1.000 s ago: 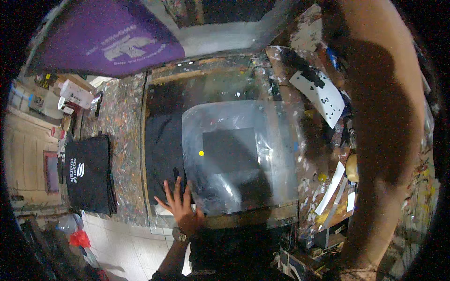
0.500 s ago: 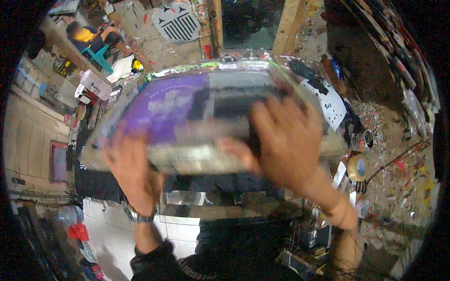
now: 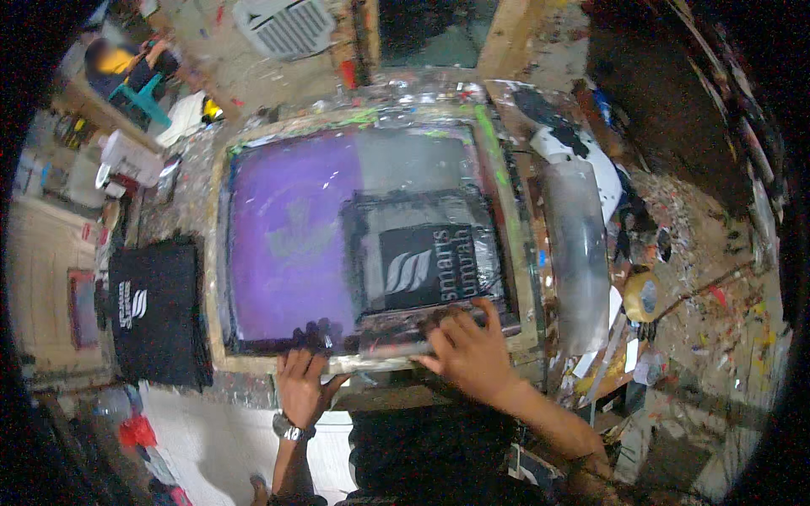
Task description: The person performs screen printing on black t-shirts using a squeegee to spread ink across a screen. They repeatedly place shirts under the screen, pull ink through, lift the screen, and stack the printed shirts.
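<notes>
A wooden-framed printing screen (image 3: 218, 253) lies flat on the table before me. Its mesh is purple on the left and grey on the right, with a dark square stencil (image 3: 413, 266) at the lower right showing a pale leaf-like emblem and lettering. My left hand (image 3: 302, 384) rests its extended fingers on the near frame edge, thumb held apart. Beside the near right corner, my right hand (image 3: 468, 354) has its fingers spread over the frame edge, next to a dark brownish strip (image 3: 392, 337) I cannot identify.
Folded black cloth (image 3: 160, 312) with a white print lies left of the screen. To the right are a grey glossy sheet (image 3: 578, 253) and a tape roll (image 3: 644, 295). A white bucket (image 3: 131, 158) stands at the far left; a person (image 3: 131, 72) sits beyond it.
The screen, tilted up and blurred between my hands before, now lies flat. My hands have dropped to its near edge, and the folded black cloth has come into fuller view at left.
</notes>
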Available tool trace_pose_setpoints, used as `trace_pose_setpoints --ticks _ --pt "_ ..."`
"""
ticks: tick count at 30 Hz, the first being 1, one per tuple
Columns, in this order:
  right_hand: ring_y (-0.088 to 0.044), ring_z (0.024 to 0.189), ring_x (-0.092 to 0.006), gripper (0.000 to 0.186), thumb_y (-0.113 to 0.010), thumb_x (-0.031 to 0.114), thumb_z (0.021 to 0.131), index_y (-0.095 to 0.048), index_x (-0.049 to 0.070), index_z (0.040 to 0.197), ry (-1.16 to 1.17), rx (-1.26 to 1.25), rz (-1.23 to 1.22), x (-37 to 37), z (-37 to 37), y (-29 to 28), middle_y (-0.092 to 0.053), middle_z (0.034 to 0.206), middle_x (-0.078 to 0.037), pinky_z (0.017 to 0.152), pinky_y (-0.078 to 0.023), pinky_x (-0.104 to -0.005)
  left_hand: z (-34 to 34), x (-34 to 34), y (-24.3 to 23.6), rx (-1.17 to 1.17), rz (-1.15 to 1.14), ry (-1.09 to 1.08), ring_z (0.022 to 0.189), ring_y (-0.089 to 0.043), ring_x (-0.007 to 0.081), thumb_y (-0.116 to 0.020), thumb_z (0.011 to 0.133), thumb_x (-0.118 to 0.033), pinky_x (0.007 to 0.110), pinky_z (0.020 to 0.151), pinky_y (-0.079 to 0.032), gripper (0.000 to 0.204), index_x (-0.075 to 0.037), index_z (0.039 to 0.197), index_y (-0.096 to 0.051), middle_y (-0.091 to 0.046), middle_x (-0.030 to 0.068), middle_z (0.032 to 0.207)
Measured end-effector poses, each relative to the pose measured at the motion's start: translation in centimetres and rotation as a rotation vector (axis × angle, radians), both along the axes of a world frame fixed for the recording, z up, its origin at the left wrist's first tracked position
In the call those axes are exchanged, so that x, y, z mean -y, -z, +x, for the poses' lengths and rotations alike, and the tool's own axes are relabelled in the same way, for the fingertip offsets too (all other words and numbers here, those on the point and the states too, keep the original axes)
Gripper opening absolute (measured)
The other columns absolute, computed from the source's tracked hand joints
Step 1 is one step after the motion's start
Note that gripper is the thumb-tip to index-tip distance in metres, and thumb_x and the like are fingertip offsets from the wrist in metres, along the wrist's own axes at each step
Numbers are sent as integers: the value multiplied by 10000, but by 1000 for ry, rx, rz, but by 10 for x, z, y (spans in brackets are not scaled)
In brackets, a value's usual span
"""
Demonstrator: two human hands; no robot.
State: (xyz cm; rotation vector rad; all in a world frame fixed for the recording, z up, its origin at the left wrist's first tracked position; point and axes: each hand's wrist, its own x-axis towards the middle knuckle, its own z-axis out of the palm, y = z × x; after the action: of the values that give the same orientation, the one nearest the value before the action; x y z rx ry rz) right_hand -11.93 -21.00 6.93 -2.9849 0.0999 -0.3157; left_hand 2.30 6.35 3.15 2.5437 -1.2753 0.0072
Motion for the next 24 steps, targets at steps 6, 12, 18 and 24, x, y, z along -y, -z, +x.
trace_pose_setpoints --ticks 6,12,18,24 --pt "-728 841 -322 411 -741 460 870 -623 122 1071 4 -380 9 34 55 -35 -735 895 -106 726 -539 -487 8 -10 18 104 -7 14 976 -595 345 -843 706 -510 515 896 -445 588 -82 1089 -716 -652 121 999" --pt "-694 656 -356 370 -708 457 924 -609 122 1047 -49 -398 60 32 39 -43 -715 774 -126 592 -512 -485 11 -8 13 81 -23 10 923 -590 311 -826 701 -521 487 850 -446 548 -85 1019 -733 -629 93 898" --pt "-682 997 -193 391 -713 207 820 -640 166 1202 -80 86 -168 4 6 23 -713 1083 -46 959 -436 -536 15 -4 10 91 -75 76 879 -576 292 -841 698 -477 471 798 -436 489 -84 952 -701 -602 74 891" --pt "-719 854 -328 348 -710 333 894 -622 126 1160 24 -73 -171 79 122 0 -727 937 -131 796 -508 -555 16 -4 11 143 -103 45 869 -573 279 -861 659 -485 452 808 -446 507 -93 938 -701 -591 56 854"
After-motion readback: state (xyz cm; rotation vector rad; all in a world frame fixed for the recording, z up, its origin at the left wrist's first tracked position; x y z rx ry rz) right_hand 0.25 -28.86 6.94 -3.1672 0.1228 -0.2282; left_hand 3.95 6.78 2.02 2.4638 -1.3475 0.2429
